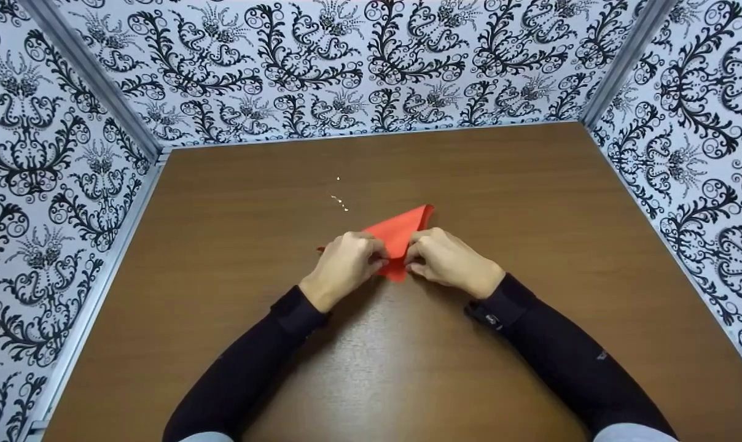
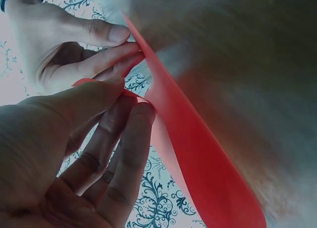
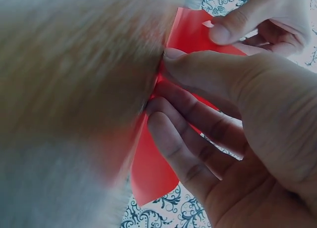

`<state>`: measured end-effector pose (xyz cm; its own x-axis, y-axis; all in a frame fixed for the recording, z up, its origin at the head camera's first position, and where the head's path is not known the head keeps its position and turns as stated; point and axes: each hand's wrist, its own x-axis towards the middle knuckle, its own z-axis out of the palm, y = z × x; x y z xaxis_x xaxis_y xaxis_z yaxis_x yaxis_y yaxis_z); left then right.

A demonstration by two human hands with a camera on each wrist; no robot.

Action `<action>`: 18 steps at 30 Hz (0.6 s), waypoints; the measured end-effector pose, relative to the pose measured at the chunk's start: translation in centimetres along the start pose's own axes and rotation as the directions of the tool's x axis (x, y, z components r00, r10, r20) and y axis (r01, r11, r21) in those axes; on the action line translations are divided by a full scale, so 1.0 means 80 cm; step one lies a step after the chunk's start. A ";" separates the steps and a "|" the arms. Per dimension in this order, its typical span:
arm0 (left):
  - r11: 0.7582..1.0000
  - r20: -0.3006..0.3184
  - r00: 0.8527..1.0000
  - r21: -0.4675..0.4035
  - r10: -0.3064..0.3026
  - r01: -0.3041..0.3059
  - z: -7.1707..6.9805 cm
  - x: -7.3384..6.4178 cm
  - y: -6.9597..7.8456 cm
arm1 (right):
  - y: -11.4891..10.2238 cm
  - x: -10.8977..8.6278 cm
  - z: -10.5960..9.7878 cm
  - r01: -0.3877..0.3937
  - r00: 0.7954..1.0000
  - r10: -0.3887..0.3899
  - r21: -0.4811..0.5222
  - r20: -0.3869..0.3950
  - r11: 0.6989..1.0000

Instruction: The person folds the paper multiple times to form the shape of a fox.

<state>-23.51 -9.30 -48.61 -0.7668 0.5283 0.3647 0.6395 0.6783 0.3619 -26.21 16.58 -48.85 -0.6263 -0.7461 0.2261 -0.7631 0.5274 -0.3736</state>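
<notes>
A sheet of red paper [image 1: 398, 233], folded over on itself, lies on the brown table between both hands. From the left side my left hand [image 1: 348, 261] pinches the paper's near part between thumb and fingers; in the left wrist view the same hand [image 2: 94, 143] has a thin edge of it at the fingertips. My right hand [image 1: 448, 261] holds the paper's right edge. In the right wrist view, its thumb [image 3: 198, 67] and fingers meet over the red sheet [image 3: 153, 163] close to the tabletop. Part of the sheet is hidden beneath the hands.
A few tiny white scraps [image 1: 340, 203] lie on the wooden table [image 1: 254, 178] beyond the left hand. Walls with a black-and-white floral pattern [image 1: 322, 67] enclose the back and both sides, with grey metal posts [image 1: 94, 73] at the corners.
</notes>
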 end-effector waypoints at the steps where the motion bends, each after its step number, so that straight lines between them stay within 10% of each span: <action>1: 1.000 0.006 1.000 0.000 -0.003 0.003 0.001 0.000 0.001 | 0.000 0.000 -0.001 -0.002 1.000 0.002 0.005 0.006 1.000; 18: 0.999 0.103 0.995 0.051 0.001 -0.006 0.006 0.003 0.006 | 0.001 -0.002 -0.009 0.010 0.999 -0.012 0.031 0.043 0.999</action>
<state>-23.44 -8.60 -48.77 -0.7681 0.5784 0.2750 0.6403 0.7005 0.3151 -26.28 17.01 -48.25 -0.6100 -0.7690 0.1912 -0.7642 0.5071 -0.3986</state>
